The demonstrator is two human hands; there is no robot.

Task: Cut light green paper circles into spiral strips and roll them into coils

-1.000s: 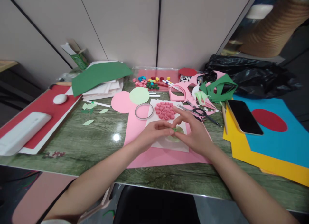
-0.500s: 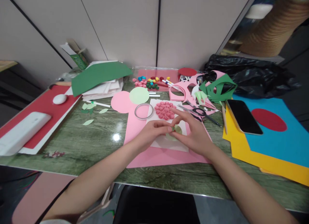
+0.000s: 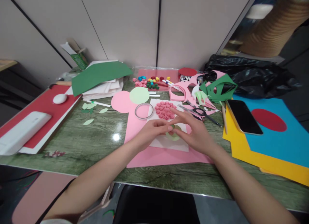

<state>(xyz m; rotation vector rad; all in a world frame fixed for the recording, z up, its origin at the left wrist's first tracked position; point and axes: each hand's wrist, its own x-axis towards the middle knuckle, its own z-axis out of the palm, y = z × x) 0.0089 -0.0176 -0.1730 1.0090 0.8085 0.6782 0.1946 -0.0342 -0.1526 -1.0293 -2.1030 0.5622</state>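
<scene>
My left hand (image 3: 154, 132) and my right hand (image 3: 198, 133) meet at their fingertips over a white sheet (image 3: 160, 144). Both pinch a small green curl of paper (image 3: 173, 125), partly hidden by the fingers. Just under them lies a pale green paper shape (image 3: 174, 136) on the white sheet. A round cluster of pink paper rosettes (image 3: 165, 110) sits on the sheet's upper part, just beyond my fingers. All of this rests on a larger pink sheet (image 3: 145, 158). At its upper left lies a clear tape ring (image 3: 144, 111).
Scissors (image 3: 201, 112) and paper scraps (image 3: 185, 91) lie beyond my right hand. To the right are a phone (image 3: 243, 116) and blue and yellow sheets (image 3: 260, 153). Small coloured rosettes (image 3: 152, 82) lie at the back. Loose paper leaves (image 3: 88, 122) are at left.
My fingertips have shifted slightly around the green paper curl, showing more of the pale green shape below. The things around the hands stay in place.
</scene>
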